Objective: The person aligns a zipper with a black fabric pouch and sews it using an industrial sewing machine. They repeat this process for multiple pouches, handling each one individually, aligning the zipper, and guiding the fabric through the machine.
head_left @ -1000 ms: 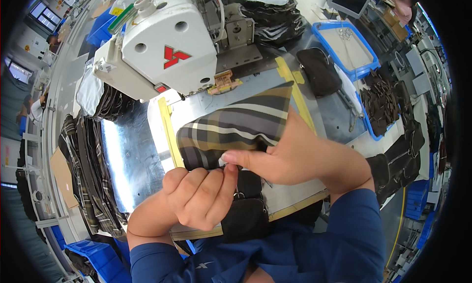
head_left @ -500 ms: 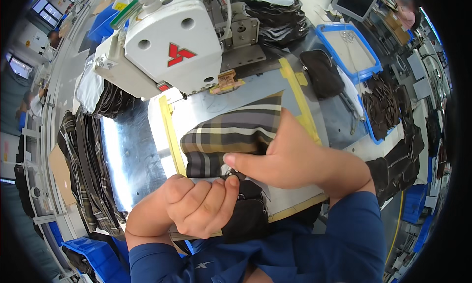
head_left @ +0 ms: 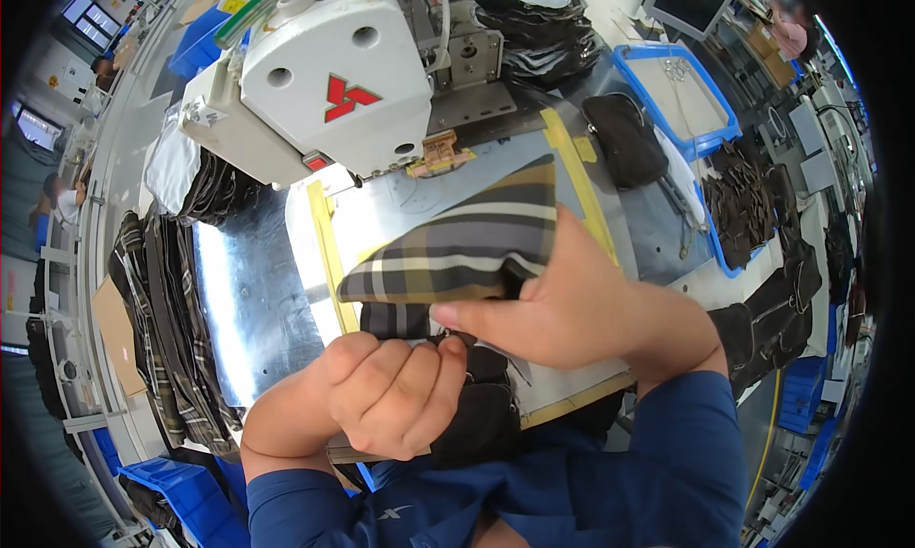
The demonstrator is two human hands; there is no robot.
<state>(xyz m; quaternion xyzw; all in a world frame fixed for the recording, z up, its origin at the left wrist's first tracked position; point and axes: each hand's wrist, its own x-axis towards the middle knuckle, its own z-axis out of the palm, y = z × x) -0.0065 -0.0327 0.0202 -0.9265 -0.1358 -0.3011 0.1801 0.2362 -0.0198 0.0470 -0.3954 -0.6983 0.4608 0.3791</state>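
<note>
Progress-wise, far left there's a stack of plaid and dark fabric [head_left: 172,329] on the worktop [head_left: 253,334]; no idea if that lot is waiting or finished. Next over, the white sewing machine [head_left: 334,81] has nothing I can spot under its head. The plaid cloth [head_left: 467,233] sits in front of it, lifted and folded over between the hands, above the pale plate with yellow tape [head_left: 329,257] along its sides. So I'd call this piece partway: it's in hand and being handled, but not lying flat, and I can't see any seam to say what's stitched. Just below it is a dark pouch [head_left: 477,419] near the front edge; can't tell if the two are joined. Further right, a black zip pouch [head_left: 624,140] and some dark bags [head_left: 777,300] look pretty made-up to me, though that's a guess.

Hands now. Left hand [head_left: 391,395] is closed up, fingers curled, thumb and forefinger seemingly pinching the cloth's near edge by a small dark bit I can't make out. Right hand [head_left: 581,305] has its thumb stretched across the cloth, pointing left, gripping it; the other fingers are hidden behind the fabric, so how far they're spread, can't say.
</note>
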